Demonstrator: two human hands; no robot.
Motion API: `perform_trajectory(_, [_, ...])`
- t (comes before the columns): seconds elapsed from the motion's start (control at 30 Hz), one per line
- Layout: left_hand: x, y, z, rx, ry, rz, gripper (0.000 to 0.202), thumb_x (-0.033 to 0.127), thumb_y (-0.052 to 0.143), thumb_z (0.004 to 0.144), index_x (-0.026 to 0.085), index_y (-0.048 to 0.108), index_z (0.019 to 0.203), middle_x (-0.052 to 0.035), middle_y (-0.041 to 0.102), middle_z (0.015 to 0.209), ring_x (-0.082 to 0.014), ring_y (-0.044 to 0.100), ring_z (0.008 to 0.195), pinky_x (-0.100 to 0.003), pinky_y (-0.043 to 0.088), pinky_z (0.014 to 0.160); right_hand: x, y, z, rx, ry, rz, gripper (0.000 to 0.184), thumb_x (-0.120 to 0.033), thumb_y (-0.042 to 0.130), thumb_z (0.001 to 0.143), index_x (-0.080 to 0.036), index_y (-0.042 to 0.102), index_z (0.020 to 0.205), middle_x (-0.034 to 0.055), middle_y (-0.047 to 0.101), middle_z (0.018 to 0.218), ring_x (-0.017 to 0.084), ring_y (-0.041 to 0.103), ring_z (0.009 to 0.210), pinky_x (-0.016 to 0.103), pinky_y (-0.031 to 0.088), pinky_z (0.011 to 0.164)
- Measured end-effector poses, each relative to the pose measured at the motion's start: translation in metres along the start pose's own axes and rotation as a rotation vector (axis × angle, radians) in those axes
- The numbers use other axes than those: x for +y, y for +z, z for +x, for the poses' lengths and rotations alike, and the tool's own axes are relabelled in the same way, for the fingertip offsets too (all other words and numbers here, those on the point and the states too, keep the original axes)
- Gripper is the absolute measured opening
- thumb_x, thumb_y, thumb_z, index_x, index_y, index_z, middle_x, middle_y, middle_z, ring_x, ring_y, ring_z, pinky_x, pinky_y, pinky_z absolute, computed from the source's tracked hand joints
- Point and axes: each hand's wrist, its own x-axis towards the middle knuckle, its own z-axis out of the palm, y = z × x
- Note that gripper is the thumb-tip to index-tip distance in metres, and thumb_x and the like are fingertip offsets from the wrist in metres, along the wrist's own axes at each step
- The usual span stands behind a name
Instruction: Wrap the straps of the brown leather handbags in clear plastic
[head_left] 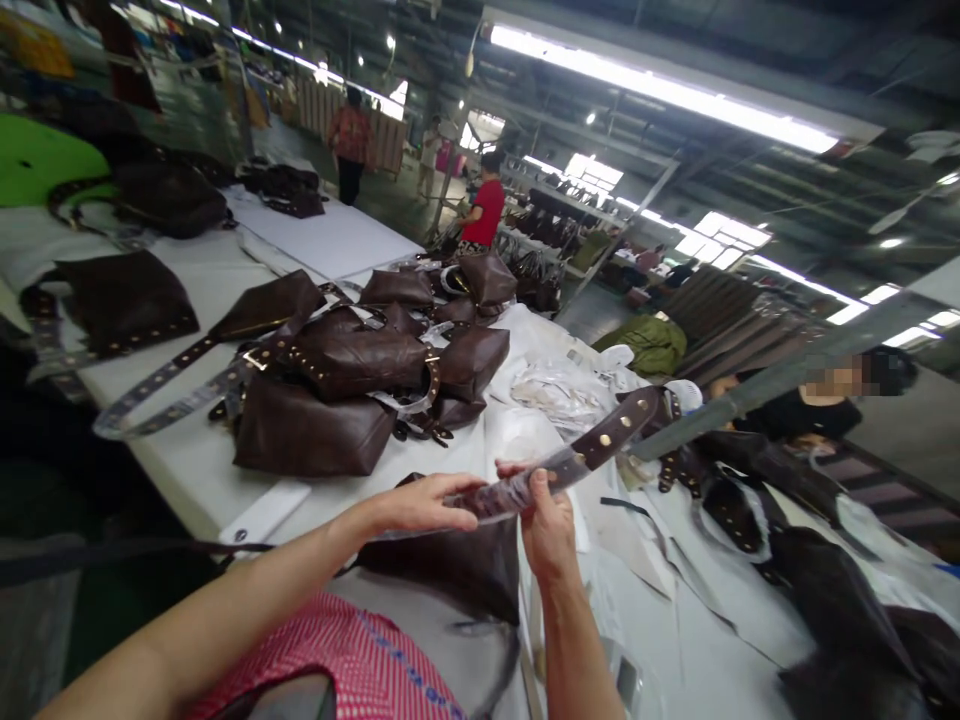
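My left hand [424,503] and my right hand [546,528] both pinch a brown studded strap [600,440] that is partly wrapped in clear plastic film. The strap rises to the right from my hands. Just below my hands lies a dark brown leather bag [457,565] on the white table [187,460]. My fingers are closed around the wrapped end of the strap.
A pile of brown leather bags [352,370] with studded straps lies on the table to the left. Clear plastic wrappings [555,395] sit beyond my hands. More bags [825,590] lie at the right. A seated person [817,400] is at the right; other people stand far behind.
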Motion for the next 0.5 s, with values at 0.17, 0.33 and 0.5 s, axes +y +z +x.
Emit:
perform_trajectory(0.17, [-0.02,-0.016,0.001,-0.215,-0.129,-0.133,0.034,0.045,0.067,0.073,0.017,0.07,0.092,-0.0017,0.068,0.084,-0.0188,0.059,0.079,-0.028,0.045,0.072,-0.018,-0.014,0.016,0.103,-0.049,0.123,0.036,-0.055,0.065,0.076,-0.02,0.061,0.081,0.0015,0.07,0.081,0.019,0.067,0.082,0.04,0.052,0.083])
perform_trajectory(0.33, [-0.058,-0.04,-0.037,-0.195,-0.321,-0.373,0.033,0.042,0.078,0.062,0.015,0.07,0.081,-0.0046,0.071,0.072,-0.0187,0.062,0.064,-0.028,0.047,0.059,-0.018,-0.034,0.045,0.247,0.064,0.135,0.031,-0.044,0.046,0.091,-0.02,0.059,0.077,0.0025,0.069,0.087,0.017,0.067,0.083,0.039,0.051,0.081])
perform_trajectory(0.5, [-0.096,-0.036,-0.066,-0.069,-0.331,-0.47,0.036,0.038,0.082,0.058,0.015,0.072,0.083,-0.0031,0.072,0.072,-0.0171,0.064,0.064,-0.028,0.05,0.062,-0.035,-0.023,0.064,0.334,0.11,0.084,0.038,-0.036,0.032,0.096,-0.02,0.058,0.073,0.0036,0.067,0.086,0.017,0.066,0.082,0.041,0.051,0.082])
